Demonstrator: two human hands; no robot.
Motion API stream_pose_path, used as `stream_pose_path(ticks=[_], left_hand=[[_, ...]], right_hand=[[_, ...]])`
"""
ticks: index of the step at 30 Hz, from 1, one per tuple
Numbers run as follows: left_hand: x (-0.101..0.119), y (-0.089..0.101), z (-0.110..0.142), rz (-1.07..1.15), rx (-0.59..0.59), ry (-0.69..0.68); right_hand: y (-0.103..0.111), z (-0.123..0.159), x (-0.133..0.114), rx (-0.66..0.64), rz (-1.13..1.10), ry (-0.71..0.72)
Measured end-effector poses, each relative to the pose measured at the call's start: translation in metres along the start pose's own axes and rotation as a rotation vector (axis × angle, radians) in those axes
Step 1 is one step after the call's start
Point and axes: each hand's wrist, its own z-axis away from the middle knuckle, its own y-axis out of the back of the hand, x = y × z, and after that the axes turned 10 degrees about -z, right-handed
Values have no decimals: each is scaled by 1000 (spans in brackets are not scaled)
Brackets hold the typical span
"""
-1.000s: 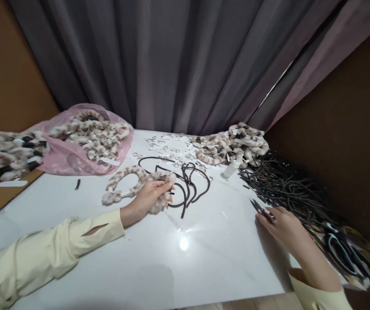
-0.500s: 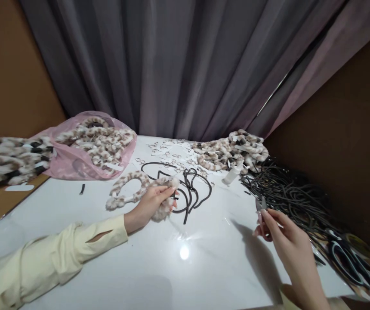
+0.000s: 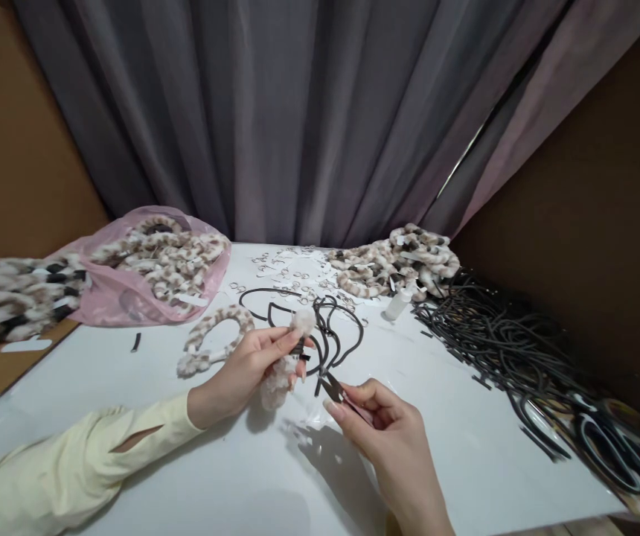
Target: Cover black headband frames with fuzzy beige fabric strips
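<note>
My left hand pinches a fluffy white-and-brown fur piece with a black band around it, held a little above the table. A pale tuft sticks up past the thumb. My right hand is closed on small thread snips, whose blades point up and left, just right of the fur piece and apart from it. Behind my left hand lies a spotted fur loop; whether it joins the held piece is hidden. Dark cord loops lie beyond the snips.
A pink bag of spotted fur loops sits left, beside more fur. Farther back are small metal rings, a fur pile and a small bottle. Black cords and large scissors line the right side.
My right hand has brought the snips left from beside the black cords to near the fur piece. My left hand keeps hold of the fur; the view has shifted slightly.
</note>
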Motion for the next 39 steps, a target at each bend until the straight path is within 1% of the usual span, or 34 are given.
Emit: stream_pose_path(ticks=[3,8,15,32,39], left_hand=[[3,-2,5,4,-17,29],[4,-4,8,6,-39,45],[4,-5,8,28,-53,47],[4,-5,11,-13,-86,20],[6,-5,12,5,-113,23]], right_hand=[[-2,-1,4,-42,-9,-24],[2,-5,10,-99,-9,-13],[2,-4,9,-125,-26,-19],[-1,-5,9,-108,-17,28],[0,-4,7,-118,-31,-17]])
